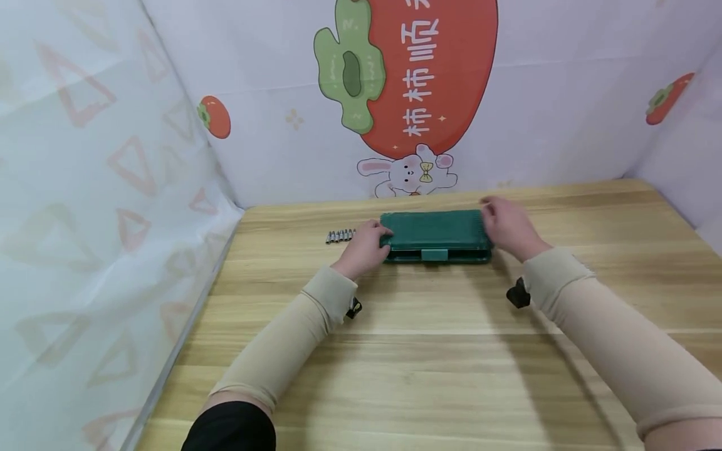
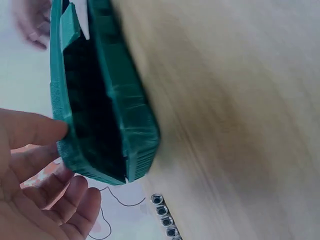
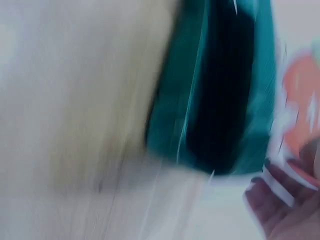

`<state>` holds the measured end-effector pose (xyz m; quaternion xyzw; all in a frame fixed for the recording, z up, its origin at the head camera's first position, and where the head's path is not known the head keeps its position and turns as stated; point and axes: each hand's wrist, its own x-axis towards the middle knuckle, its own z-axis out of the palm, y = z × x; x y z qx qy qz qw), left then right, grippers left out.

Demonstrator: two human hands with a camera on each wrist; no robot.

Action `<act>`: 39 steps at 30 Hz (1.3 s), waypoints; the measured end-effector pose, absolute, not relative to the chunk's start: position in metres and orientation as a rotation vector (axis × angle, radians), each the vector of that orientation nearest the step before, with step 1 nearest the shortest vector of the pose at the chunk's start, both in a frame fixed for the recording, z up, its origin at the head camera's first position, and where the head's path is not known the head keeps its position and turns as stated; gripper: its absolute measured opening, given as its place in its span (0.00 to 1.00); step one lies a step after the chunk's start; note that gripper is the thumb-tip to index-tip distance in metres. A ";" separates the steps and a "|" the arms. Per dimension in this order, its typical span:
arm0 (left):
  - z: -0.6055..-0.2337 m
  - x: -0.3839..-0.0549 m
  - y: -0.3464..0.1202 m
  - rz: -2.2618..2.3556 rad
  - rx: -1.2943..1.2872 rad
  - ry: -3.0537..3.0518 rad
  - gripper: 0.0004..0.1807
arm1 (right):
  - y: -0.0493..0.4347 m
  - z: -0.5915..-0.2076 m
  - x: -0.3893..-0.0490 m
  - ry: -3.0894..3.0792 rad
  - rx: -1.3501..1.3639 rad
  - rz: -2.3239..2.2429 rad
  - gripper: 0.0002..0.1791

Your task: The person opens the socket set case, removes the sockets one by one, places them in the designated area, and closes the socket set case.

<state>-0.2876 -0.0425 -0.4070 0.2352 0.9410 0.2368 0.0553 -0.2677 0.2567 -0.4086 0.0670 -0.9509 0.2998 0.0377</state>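
Observation:
A green plastic case (image 1: 434, 230) lies on the table with its lid lowered and a dark gap along the front. A latch tab (image 1: 434, 255) sits at the middle of that front edge. My left hand (image 1: 363, 249) is at the case's left end; in the left wrist view one extended digit touches the lid edge while the other fingers are loosely bent beside it. At the right end is my right hand (image 1: 510, 227), its fingers spread and blurred in the right wrist view. The inside of the case (image 2: 92, 105) is too dark to make out.
A row of several small metal sockets (image 1: 340, 236) stands on the wooden table (image 1: 395, 363), just left of the case. Behind the table hangs a printed white cloth (image 1: 271, 150), and another cloth (image 1: 84, 219) borders the left side.

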 end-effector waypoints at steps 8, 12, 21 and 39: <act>-0.415 -0.289 -0.030 0.202 0.840 2.935 0.21 | 0.216 -0.415 -0.264 -3.176 0.725 0.451 0.40; -0.413 -0.292 -0.007 0.060 0.863 2.938 0.31 | 0.214 -0.419 -0.264 -3.167 0.721 0.300 0.39; -0.429 -0.295 0.036 -0.352 0.964 2.922 0.43 | 0.202 -0.425 -0.258 -3.047 0.822 0.027 0.35; -0.430 -0.283 0.045 -0.677 1.097 2.931 0.34 | 0.208 -0.425 -0.259 -2.928 0.886 -0.156 0.30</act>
